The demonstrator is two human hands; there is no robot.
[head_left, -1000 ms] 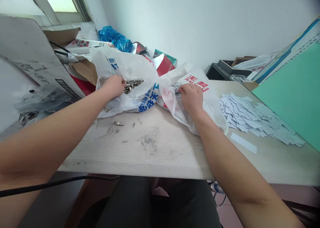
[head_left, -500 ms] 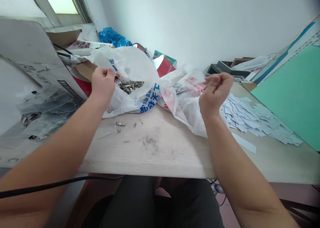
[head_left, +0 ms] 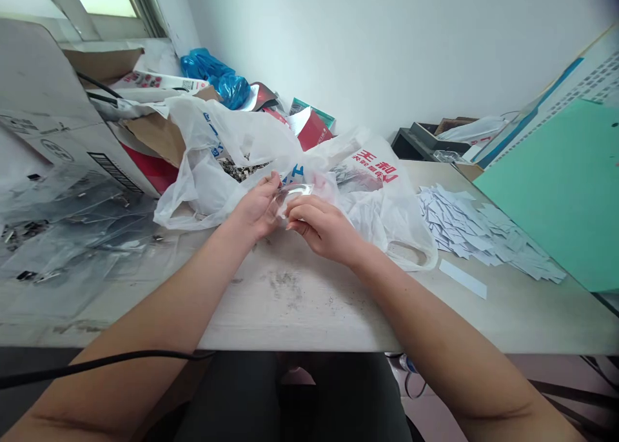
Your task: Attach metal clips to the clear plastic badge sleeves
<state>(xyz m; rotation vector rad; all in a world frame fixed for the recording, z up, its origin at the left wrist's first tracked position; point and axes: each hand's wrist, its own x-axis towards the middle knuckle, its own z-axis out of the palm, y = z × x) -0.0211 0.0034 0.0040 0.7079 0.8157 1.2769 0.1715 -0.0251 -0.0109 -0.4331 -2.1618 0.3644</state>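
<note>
My left hand (head_left: 258, 206) and my right hand (head_left: 326, 229) meet over the middle of the table. Between them is a glossy clear plastic sleeve (head_left: 294, 191), bent and catching the light. The right fingers are curled in a pinch at its near side; the left fingers and thumb close on its left edge. Anything small inside the left grip is hidden. Just behind my left hand a white plastic bag (head_left: 203, 190) lies open, with many small metal clips (head_left: 239, 170) inside. Behind my right hand a second white bag (head_left: 382, 213) with red print holds clear plastic pieces.
Clear bags with metal parts (head_left: 87, 235) lie at the left beside a white carton (head_left: 72, 132). A heap of white paper slips (head_left: 464, 226) and a single strip (head_left: 463, 279) are on the right, near a green panel (head_left: 556, 197). A black cable (head_left: 106, 362) crosses my left forearm.
Both hands have left the two bags and come together in the middle, with the clear plastic now between them. The view has shifted slightly. The right bag's near edge has settled onto the table.
</note>
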